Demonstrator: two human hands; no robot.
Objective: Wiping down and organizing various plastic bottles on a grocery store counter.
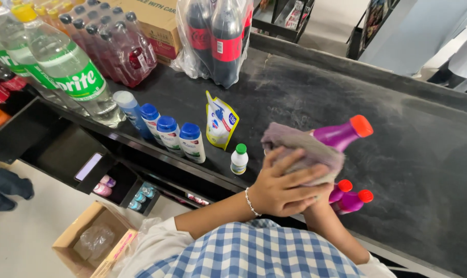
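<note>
My left hand [285, 188], a bead bracelet on its wrist, presses a grey-purple cloth [300, 146] over a purple bottle [341, 134] with an orange-red cap, held tilted above the black counter [398, 144]. My right hand [320, 205] is mostly hidden beneath the left hand and the cloth, and it grips the bottle's lower part. Two more purple bottles [353, 201] with red caps lie on the counter just right of my hands.
A small white bottle [239, 159] with a green cap, a yellow-and-blue pouch [221, 121] and blue-capped white bottles [192, 141] stand to the left. Packs of clear soda [63, 64], red drinks [115, 46] and cola [218, 36] line the back. A cardboard box [97, 239] sits on the floor.
</note>
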